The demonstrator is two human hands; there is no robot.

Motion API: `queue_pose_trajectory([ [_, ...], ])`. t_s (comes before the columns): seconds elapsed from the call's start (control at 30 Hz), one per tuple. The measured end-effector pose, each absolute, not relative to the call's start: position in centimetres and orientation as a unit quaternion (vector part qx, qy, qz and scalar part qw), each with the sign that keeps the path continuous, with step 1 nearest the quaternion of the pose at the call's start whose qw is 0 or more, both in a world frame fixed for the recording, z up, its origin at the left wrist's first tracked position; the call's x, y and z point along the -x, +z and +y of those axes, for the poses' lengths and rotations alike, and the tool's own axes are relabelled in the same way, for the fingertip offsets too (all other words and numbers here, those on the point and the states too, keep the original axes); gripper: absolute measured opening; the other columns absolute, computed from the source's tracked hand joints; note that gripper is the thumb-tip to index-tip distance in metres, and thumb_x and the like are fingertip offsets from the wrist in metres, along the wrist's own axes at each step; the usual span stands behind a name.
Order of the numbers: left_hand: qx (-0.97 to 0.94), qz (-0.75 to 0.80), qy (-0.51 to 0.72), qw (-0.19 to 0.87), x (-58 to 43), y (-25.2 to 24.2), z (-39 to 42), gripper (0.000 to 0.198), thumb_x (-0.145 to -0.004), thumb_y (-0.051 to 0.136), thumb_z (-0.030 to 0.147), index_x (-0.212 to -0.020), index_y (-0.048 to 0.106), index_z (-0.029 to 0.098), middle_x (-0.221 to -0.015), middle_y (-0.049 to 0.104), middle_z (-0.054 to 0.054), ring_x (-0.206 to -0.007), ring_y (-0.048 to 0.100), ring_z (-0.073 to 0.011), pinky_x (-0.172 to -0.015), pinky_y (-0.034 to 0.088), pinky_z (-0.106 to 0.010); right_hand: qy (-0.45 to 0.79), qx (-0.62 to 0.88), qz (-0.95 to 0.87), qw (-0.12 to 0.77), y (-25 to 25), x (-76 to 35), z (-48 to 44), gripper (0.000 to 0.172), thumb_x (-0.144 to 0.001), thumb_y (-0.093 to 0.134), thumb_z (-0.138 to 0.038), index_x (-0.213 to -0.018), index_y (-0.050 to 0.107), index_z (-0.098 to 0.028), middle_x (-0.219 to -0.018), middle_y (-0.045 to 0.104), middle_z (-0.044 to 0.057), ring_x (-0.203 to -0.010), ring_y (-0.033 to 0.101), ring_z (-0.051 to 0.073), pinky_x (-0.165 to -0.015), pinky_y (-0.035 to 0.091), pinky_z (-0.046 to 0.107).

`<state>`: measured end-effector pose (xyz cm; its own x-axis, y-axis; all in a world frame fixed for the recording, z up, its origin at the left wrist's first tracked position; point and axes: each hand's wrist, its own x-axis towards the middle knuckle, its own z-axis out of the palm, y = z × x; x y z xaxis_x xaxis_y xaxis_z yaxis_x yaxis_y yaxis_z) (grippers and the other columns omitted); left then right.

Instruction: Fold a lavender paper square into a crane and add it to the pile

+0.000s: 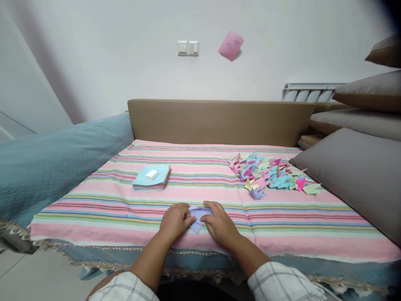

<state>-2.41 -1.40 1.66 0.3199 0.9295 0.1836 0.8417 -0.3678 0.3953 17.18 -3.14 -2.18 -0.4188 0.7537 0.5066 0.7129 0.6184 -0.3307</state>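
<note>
A partly folded piece of purple paper [197, 215] lies at the front of the striped cloth, its lower corner pointing toward me. My left hand [174, 219] grips its left side, thumb on top and fingers curled behind. On the right side my right hand [219, 221] holds it the same way, thumb and index finger at the paper's edge. The fingers cover both side edges of the sheet. Beyond my right hand sits a heap of folded paper figures [266, 173] in many colours. To the left stands a stack of square paper [147, 179] with a small white block [152, 174] on top.
Striped cloth [194, 167] covers the seat, with a brown backrest [219, 121] behind. A blue-covered armrest [62, 154] bounds the left; grey cushions [354, 175] pile up on the right. On the wall are switches [188, 48] and a pink note [231, 46].
</note>
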Motion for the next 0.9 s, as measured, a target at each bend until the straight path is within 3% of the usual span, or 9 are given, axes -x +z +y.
queue_pose_trajectory([
  [0.1,-0.775,0.585,0.201,0.128,2.51,1.78,-1.3,0.011,-0.077,0.059,0.03,-0.073,0.055,0.02,-0.075,0.063,0.001,-0.075,0.057,-0.0158,-0.064,0.038,-0.025,0.031,0.435,-0.843,0.314,-2.1,-17.2,-3.21,0.026,-0.076,0.055,-0.007,-0.091,0.071,-0.022,-0.13,0.047,0.01,-0.118,0.04,0.026,-0.099,0.038,0.044],
  [0.17,-0.758,0.602,0.208,0.139,2.5,1.72,-1.21,0.01,-0.076,0.059,0.027,-0.082,0.055,0.021,-0.073,0.061,0.003,-0.07,0.055,-0.0144,-0.059,0.036,-0.023,0.027,0.432,-0.845,0.313,-2.04,-17.18,-3.25,0.026,-0.076,0.055,-0.007,-0.091,0.07,-0.021,-0.13,0.047,0.011,-0.118,0.039,0.026,-0.1,0.037,0.044],
  [0.37,-0.779,0.579,0.213,0.113,2.34,1.39,-0.94,0.01,-0.074,0.062,0.02,-0.084,0.064,0.021,-0.082,0.063,-0.001,-0.082,0.055,-0.0166,-0.074,0.037,-0.026,0.021,0.433,-0.846,0.311,-2.03,-17.14,-3.29,0.026,-0.076,0.055,-0.007,-0.091,0.07,-0.022,-0.13,0.047,0.011,-0.118,0.04,0.026,-0.098,0.038,0.046],
  [0.63,-0.774,0.593,0.182,0.129,2.41,1.51,-0.99,0.002,-0.075,0.063,0.02,-0.076,0.062,0.021,-0.075,0.061,0.003,-0.072,0.055,-0.013,-0.062,0.034,-0.022,0.021,0.436,-0.847,0.303,-2.08,-17.09,-3.34,0.025,-0.076,0.056,-0.009,-0.093,0.07,-0.022,-0.129,0.049,0.011,-0.117,0.041,0.026,-0.098,0.038,0.045],
  [0.9,-0.807,0.559,0.15,0.12,3.17,1.48,-0.69,0.017,-0.076,0.058,0.014,-0.083,0.07,0.024,-0.085,0.066,-0.001,-0.082,0.06,-0.0149,-0.072,0.04,-0.024,0.029,0.436,-0.845,0.308,-2.41,-17.22,-3.17,0.026,-0.076,0.055,-0.008,-0.093,0.069,-0.023,-0.124,0.052,0.009,-0.113,0.044,0.024,-0.096,0.04,0.042],
])
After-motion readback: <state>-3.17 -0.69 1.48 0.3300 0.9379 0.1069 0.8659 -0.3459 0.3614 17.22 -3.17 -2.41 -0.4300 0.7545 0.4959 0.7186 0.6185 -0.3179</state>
